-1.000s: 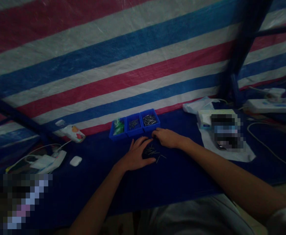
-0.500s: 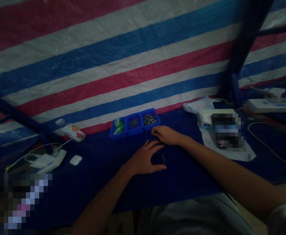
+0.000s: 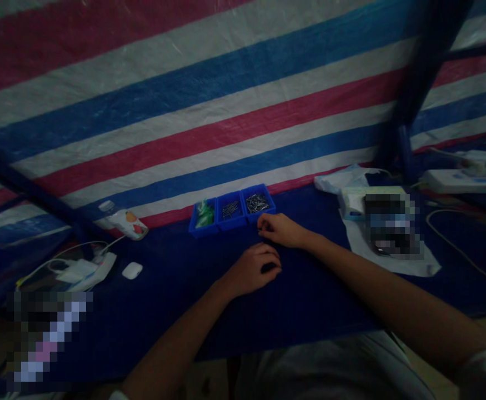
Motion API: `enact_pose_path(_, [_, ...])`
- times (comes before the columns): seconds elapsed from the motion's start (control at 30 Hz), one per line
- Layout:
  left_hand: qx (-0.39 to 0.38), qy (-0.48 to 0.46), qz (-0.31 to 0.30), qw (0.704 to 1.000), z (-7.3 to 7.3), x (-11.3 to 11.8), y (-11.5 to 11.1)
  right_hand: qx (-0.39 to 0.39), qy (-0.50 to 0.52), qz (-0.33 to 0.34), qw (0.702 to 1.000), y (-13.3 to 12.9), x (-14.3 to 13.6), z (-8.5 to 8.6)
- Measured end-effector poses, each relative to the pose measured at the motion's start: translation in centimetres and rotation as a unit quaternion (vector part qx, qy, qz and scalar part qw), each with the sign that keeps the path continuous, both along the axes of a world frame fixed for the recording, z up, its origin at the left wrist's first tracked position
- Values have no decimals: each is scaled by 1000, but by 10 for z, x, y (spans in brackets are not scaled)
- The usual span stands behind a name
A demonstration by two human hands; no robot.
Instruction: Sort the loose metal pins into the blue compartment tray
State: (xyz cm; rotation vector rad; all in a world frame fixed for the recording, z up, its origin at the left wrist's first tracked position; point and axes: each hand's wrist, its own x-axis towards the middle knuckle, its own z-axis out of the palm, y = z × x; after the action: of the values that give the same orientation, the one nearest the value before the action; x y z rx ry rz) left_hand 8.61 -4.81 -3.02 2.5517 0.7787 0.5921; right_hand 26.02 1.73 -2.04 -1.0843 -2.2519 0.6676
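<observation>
My left hand (image 3: 253,269) rests low over the dark blue table, its fingers curled toward the thumb; whatever they hold is hidden. Just beyond it, my right hand (image 3: 283,229) is closed in a pinch in front of the right blue bin (image 3: 263,218). Any item between those fingertips is too dark to make out. Thin metal nails or screws (image 3: 256,203) fill that bin. Fewer similar metal pieces (image 3: 231,210) lie in the middle bin (image 3: 231,223). Green plastic-wrapped material (image 3: 204,214) is in the left bin (image 3: 203,230).
At the left are a bottle (image 3: 128,222), a white earbud case (image 3: 132,270) and a power strip (image 3: 96,273) with cables. To the right, a tissue box (image 3: 351,201) stands on white paper (image 3: 361,250). A striped tarp (image 3: 226,122) hangs behind the table (image 3: 309,294).
My left hand has gone from spread fingers to curled ones, over the spot where a few thin metal pieces lay. Those pieces no longer show. My right hand has hardly moved.
</observation>
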Motion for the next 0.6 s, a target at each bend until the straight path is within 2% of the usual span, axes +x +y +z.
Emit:
enact_pose_path(0.23, [15,-14,3,1000,-2,-5,4,-18,18,13,1000,-3,-3,0])
enact_pose_path(0.37, [29,-19,5,999,-2,-9,6,-94,96,16,991,-3,-7,1])
enact_pose_path(0.5, [52,-29,8,998,7,-13,4,-250,229,-19,940,-3,-12,3])
enact_pose_path(0.6, [85,-42,29,995,18,-19,4,-315,310,-23,897,-5,-14,6])
